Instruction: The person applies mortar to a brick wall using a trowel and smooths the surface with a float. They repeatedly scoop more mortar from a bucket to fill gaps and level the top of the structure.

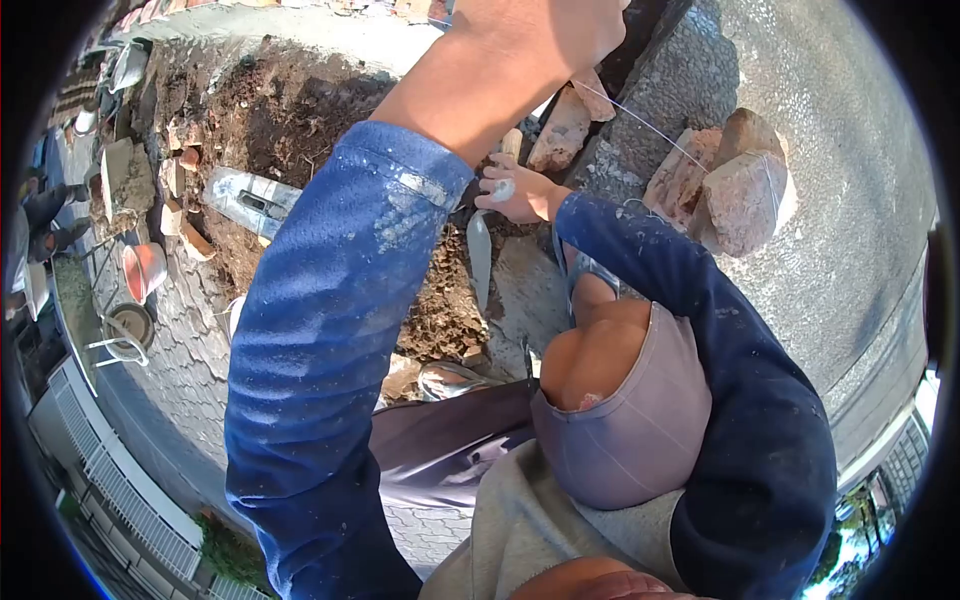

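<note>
My left hand (560, 35) is raised close to the camera at the top edge. Its fingers are cut off or hidden, so what it holds, if anything, does not show. Lower and farther away, my right hand (515, 192) is closed around a trowel, with pale mortar smears on the skin. The trowel's narrow grey blade (480, 255) points down over the dug soil. Just beyond that hand lie broken brick pieces (562, 130). A thin white string (655, 132) runs from there to stacked brick chunks (742, 190) on the right.
A grey float (250, 203) rests on the loose soil (270, 110) at left. Farther left are an orange-red container (145, 270), a wheelbarrow wheel (130, 328) and another person's legs (55, 220). Rough concrete (840, 200) spreads to the right; my bent knee (600, 350) is below.
</note>
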The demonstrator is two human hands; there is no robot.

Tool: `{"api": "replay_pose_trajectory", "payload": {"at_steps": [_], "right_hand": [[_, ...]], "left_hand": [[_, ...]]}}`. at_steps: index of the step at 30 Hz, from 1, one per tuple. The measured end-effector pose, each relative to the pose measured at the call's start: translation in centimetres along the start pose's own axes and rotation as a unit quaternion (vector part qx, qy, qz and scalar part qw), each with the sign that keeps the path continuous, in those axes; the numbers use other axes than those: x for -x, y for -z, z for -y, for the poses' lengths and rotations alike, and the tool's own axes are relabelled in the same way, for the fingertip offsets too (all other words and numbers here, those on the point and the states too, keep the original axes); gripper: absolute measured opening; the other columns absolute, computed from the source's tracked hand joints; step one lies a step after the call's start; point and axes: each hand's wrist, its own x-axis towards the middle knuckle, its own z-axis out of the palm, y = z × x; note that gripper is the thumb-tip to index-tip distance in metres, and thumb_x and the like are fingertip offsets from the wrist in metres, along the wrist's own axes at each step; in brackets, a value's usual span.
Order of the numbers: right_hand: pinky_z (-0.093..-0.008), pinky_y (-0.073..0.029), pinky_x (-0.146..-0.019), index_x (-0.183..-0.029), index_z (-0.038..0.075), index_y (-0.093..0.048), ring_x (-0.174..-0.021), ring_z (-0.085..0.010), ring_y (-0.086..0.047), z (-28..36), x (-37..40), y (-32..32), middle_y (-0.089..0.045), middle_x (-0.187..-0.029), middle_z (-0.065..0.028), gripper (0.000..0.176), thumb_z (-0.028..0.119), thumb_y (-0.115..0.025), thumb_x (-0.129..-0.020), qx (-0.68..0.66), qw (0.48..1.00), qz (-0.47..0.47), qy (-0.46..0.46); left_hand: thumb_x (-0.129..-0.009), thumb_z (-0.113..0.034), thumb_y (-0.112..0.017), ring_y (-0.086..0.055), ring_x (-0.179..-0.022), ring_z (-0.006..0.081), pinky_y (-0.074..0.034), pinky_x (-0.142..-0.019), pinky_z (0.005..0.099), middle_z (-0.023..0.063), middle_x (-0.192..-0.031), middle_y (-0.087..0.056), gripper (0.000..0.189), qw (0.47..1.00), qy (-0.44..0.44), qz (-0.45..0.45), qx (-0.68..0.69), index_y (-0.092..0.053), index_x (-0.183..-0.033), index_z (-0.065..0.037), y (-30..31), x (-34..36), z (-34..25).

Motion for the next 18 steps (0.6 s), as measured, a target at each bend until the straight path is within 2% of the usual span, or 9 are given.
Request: {"api": "replay_pose_trajectory", "payload": {"at_steps": [2,3,5,10,11,12,14,16,18], "right_hand": [[-0.0456,-0.031,-0.102,-0.08,0.022,-0.05,-0.099,-0.0195,-0.05,-0.2,0.2,0.2,-0.048,-0.08,0.0007,0.004,0.018,-0.049,-0.081,-0.004,1.0,-0.001,-0.002],[-0.0456,-0.03,-0.102,-0.081,0.022,-0.051,-0.099,-0.0195,-0.05,-0.2,0.3,0.2,-0.048,-0.081,0.0008,0.004,0.018,-0.049,-0.082,-0.002,1.0,0.005,-0.003],[-0.0456,-0.03,-0.103,-0.082,0.021,-0.052,-0.1,-0.0195,-0.05,-0.2,0.4,0.1,-0.049,-0.082,0.0008,0.005,0.017,-0.049,-0.082,-0.001,1.0,0.009,-0.007],[-0.0475,-0.026,-0.108,-0.093,0.021,-0.057,-0.108,-0.0221,-0.05,0.2,0.2,0.9,-0.054,-0.091,-0.0018,0.013,0.018,-0.047,-0.087,-0.026,0.994,0.1,-0.024],[-0.0475,-0.026,-0.108,-0.093,0.021,-0.057,-0.108,-0.0221,-0.05,0.2,0.2,0.7,-0.054,-0.091,-0.0018,0.013,0.018,-0.047,-0.087,-0.027,0.994,0.099,-0.022],[-0.0462,-0.03,-0.103,-0.091,0.02,-0.057,-0.104,-0.0224,-0.051,0.3,0.4,-0.2,-0.053,-0.087,-0.0019,0.011,0.016,-0.05,-0.083,-0.021,0.999,0.019,-0.022],[-0.0449,-0.034,-0.098,-0.089,0.018,-0.056,-0.099,-0.0227,-0.052,0.5,0.5,0.3,-0.052,-0.084,-0.0019,0.011,0.014,-0.054,-0.079,-0.016,0.998,-0.062,-0.02],[-0.0453,-0.034,-0.096,-0.09,0.017,-0.056,-0.098,-0.0235,-0.053,1.4,0.2,3.8,-0.053,-0.086,-0.0035,0.013,0.012,-0.055,-0.078,-0.027,0.998,-0.033,-0.048],[-0.0481,-0.033,-0.099,-0.095,0.016,-0.055,-0.107,-0.0266,-0.052,1.7,0.4,2.1,-0.055,-0.096,-0.0064,0.014,0.012,-0.049,-0.083,-0.059,0.995,0.01,-0.083]], "left_hand": [[-0.083,-0.01,-0.058,-0.052,-0.06,0.0254,-0.039,-0.049,0.0344,0.0124,-0.063,-0.049,0.007,0.981,-0.002,-0.072,-0.182,-0.058,-0.085,-0.003,-0.4,0.1,-0.2],[-0.083,-0.01,-0.058,-0.052,-0.06,0.0254,-0.039,-0.049,0.0344,0.0124,-0.063,-0.049,0.007,0.981,-0.005,-0.073,-0.18,-0.058,-0.085,-0.003,-0.6,0.2,-0.2],[-0.082,-0.01,-0.059,-0.053,-0.061,0.0274,-0.042,-0.052,0.0365,0.0129,-0.062,-0.048,0.008,0.986,0.102,-0.12,0.056,-0.055,-0.08,-0.003,-1.0,0.3,-0.2],[-0.084,-0.017,-0.061,-0.054,-0.063,0.0321,-0.044,-0.057,0.0406,0.0168,-0.068,-0.052,0.019,0.966,0.144,-0.081,0.201,-0.054,-0.08,0.0,-1.2,0.2,0.1],[-0.084,-0.02,-0.061,-0.056,-0.065,0.035,-0.046,-0.059,0.0418,0.0195,-0.072,-0.055,0.024,0.961,0.129,-0.078,0.232,-0.055,-0.083,0.003,-1.0,0.3,0.5],[-0.084,-0.02,-0.061,-0.056,-0.065,0.035,-0.046,-0.059,0.0418,0.0195,-0.072,-0.055,0.024,0.961,0.129,-0.077,0.231,-0.055,-0.083,0.003,-0.2,0.3,1.1],[-0.084,-0.03,-0.063,-0.06,-0.071,0.0399,-0.049,-0.066,0.0422,0.0237,-0.077,-0.061,0.04,0.892,0.263,0.103,0.354,-0.057,-0.094,0.009,2.4,0.9,2.5],[-0.083,-0.037,-0.07,-0.063,-0.076,0.0167,-0.05,-0.068,0.0306,0.0098,-0.092,-0.069,0.051,0.844,0.385,0.248,0.278,-0.06,-0.122,-0.005,4.7,3.8,4.0],[-0.085,-0.037,-0.067,-0.064,-0.072,0.015,-0.05,-0.067,0.0284,0.0088,-0.089,-0.07,0.048,0.809,0.493,0.202,0.248,-0.062,-0.12,-0.005,5.5,10.3,5.8]]}}
